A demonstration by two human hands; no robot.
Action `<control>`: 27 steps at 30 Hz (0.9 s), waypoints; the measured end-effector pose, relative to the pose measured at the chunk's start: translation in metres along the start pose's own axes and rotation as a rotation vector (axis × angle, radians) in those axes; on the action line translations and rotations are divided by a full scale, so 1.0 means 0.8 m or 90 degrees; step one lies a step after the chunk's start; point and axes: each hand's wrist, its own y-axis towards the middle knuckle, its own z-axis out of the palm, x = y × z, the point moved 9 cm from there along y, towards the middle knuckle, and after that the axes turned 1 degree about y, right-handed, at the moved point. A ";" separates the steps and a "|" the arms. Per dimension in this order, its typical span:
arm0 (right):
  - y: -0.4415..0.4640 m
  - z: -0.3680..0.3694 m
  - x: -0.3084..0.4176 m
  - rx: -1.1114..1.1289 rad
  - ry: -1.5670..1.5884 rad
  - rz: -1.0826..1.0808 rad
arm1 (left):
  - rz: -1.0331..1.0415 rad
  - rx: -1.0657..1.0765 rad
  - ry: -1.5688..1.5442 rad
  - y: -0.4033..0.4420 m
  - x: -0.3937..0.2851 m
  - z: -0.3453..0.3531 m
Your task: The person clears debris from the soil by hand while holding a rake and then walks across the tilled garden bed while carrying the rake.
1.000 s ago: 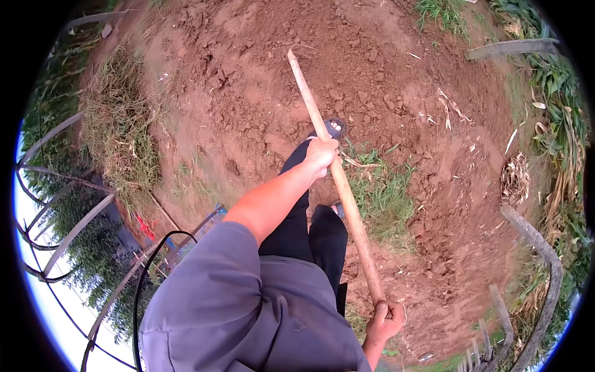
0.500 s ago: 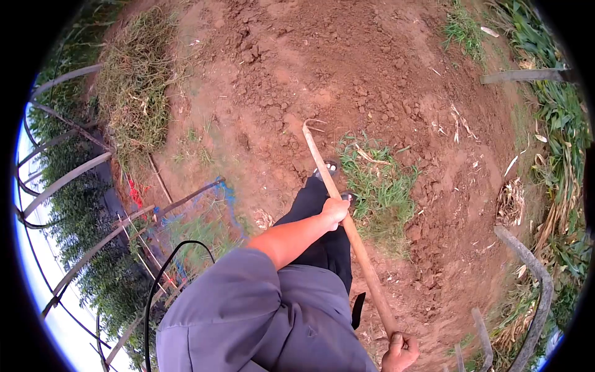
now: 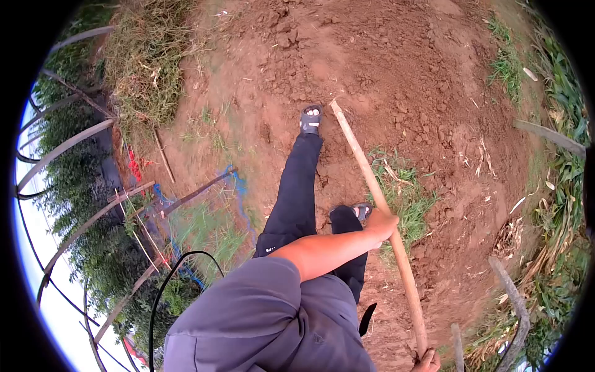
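Note:
A hoe (image 3: 378, 192) with a long pale wooden handle slants from the upper middle down to the bottom right. Its head end lies against the loose soil, and the blade is barely visible there. Around the middle of the handle my left hand (image 3: 384, 224) is closed. Near the bottom edge my right hand (image 3: 427, 361) grips the butt end of the handle, partly cut off by the frame. My sandalled foot (image 3: 311, 116) stands forward, left of the hoe's head. The other foot is half hidden behind my left forearm and trouser leg.
A grass clump (image 3: 403, 192) grows right of the handle. Dry weeds are heaped (image 3: 149, 62) at upper left. Bent frame poles (image 3: 68, 152) and blue netting (image 3: 238, 192) line the left side. Posts (image 3: 548, 135) and corn plants (image 3: 564, 192) edge the right.
One foot has stepped forward beside the hoe's head. Both hands and the handle have shifted right and down in view, while the head end has moved up and right to the soil.

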 end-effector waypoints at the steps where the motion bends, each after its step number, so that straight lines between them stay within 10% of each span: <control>1: 0.017 0.045 0.016 0.011 0.023 -0.052 | -0.026 0.007 -0.039 0.028 -0.012 -0.028; 4: 0.049 0.264 0.082 0.168 -0.052 -0.259 | -0.118 -0.032 -0.214 0.148 -0.103 -0.180; 10: -0.033 0.413 0.195 0.216 -0.079 -0.129 | 0.006 -0.190 -0.026 0.235 -0.208 -0.336; 19: -0.159 0.303 0.284 0.041 -0.049 0.099 | -0.043 -0.010 -0.023 0.144 -0.281 -0.290; 21: -0.184 0.302 0.373 0.139 -0.540 -0.340 | -0.049 -0.020 -0.009 0.124 -0.295 -0.258; 22: -0.167 0.269 0.331 -0.022 -0.096 0.007 | 0.017 -0.062 -0.029 0.140 -0.313 -0.254; 27: -0.075 0.529 0.423 0.184 -0.037 -0.163 | 0.029 -0.125 -0.080 0.304 -0.461 -0.399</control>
